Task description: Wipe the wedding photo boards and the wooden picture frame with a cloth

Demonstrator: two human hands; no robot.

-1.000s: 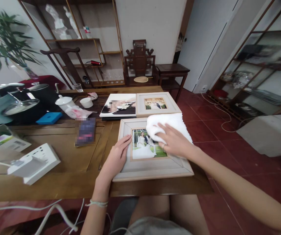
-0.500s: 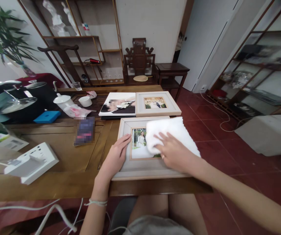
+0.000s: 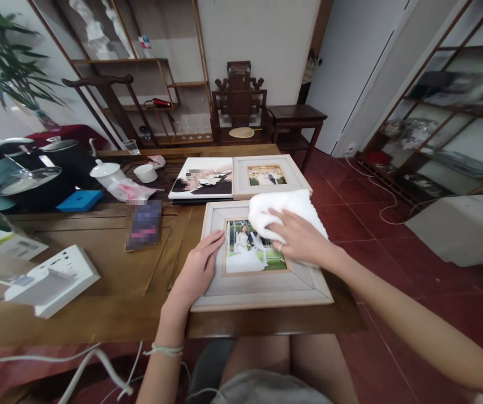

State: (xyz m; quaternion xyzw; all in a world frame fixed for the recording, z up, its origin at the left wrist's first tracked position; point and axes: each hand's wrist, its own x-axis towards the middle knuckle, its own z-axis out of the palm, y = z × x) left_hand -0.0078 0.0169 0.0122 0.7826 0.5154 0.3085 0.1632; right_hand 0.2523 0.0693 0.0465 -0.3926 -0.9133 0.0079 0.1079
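A pale picture frame [image 3: 258, 292] lies flat at the front edge of the wooden table, with a wedding photo [image 3: 241, 258] at its centre. My left hand [image 3: 201, 261] rests on the frame's left side, fingers stretched out and reaching the photo's edge. Under my right hand [image 3: 298, 235] is a white cloth [image 3: 283, 205], pressed on the upper right of the frame and covering that corner. The fingers of this hand lie over the cloth, partly sunk into it. The cloth hangs a little past the frame's right side.
Behind are a second framed photo [image 3: 298, 178] and a white-edged photo panel [image 3: 199, 193]. To the left lie a power strip [image 3: 68, 280], a blue box [image 3: 80, 201], a blurred dark packet [image 3: 144, 224], a white teapot [image 3: 106, 173], a cup [image 3: 145, 173] and a lidded pot [image 3: 31, 185].
My right hand has slid the cloth up and away from the photo, uncovering more of the picture and the frame's lower right corner. My left hand stays in place.
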